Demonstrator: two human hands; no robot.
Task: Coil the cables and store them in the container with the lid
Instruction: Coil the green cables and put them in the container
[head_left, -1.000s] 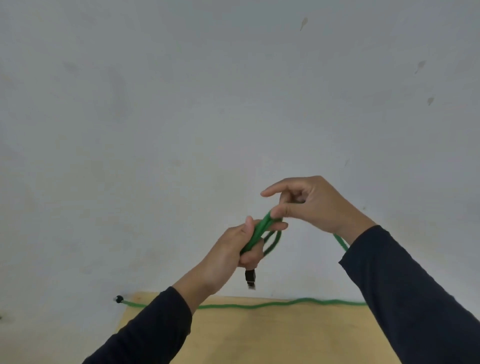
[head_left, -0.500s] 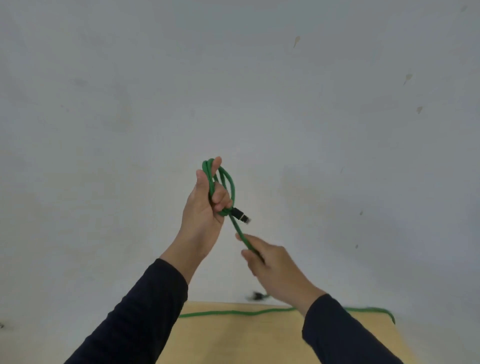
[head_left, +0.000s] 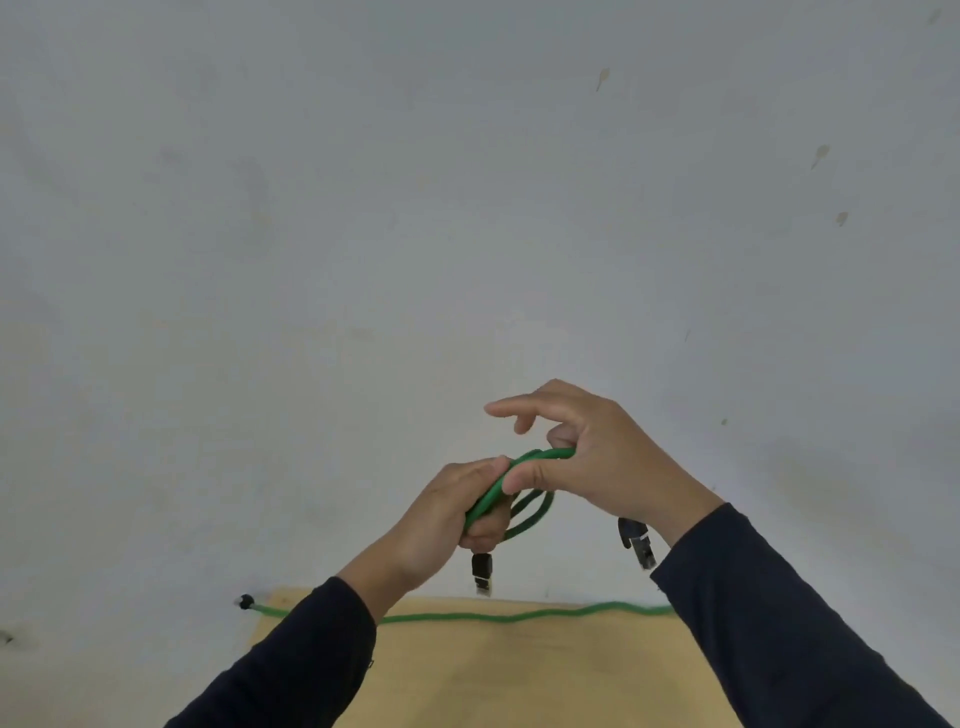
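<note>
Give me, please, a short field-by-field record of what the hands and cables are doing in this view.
left hand: closed around the loops of a green cable, held up in front of the wall
right hand: pinching the top strand of that coil, index finger raised
connectors: one plug hangs below the left hand, another below the right wrist
second green cable: lies uncoiled along the far edge of the wooden table
container with lid: not in view

No readable text, label or number anywhere.
</note>
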